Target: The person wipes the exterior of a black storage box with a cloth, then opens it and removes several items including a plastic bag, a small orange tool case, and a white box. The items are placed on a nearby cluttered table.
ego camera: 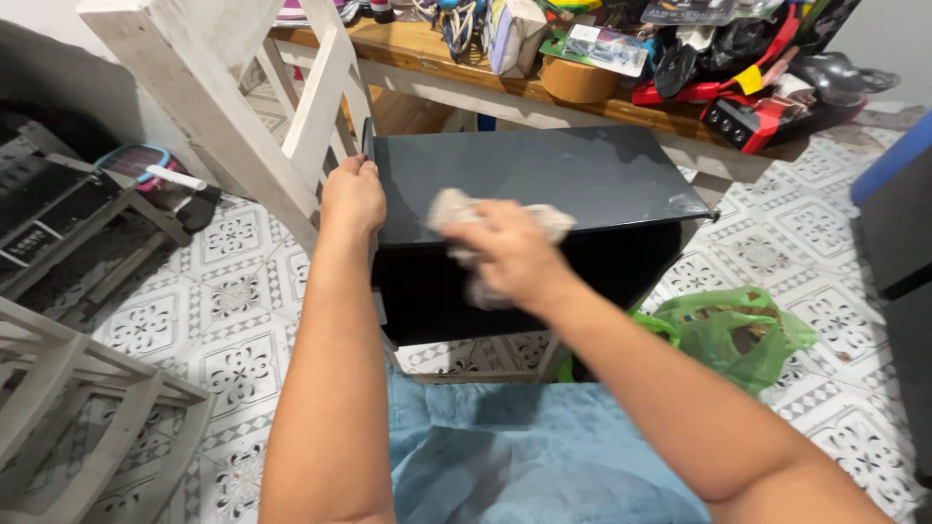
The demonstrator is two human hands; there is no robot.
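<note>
On the dark box [544, 184] mid-scene, the left hand [352, 197] grips its left edge; the right hand [513, 254] clenches a blurred rag [456, 209] against the top. Right, a green bag [723, 335] gapes, its contents unclear. The box's inside is hidden.

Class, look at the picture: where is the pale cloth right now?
In the head view, just right of centre, the pale cloth is bunched in the right hand, pressed on the dark panel, beside the left hand gripping the panel's edge.

Green plastic bag [738, 335] on patterned floor [233, 291]; cluttered wooden table [427, 53].
</note>
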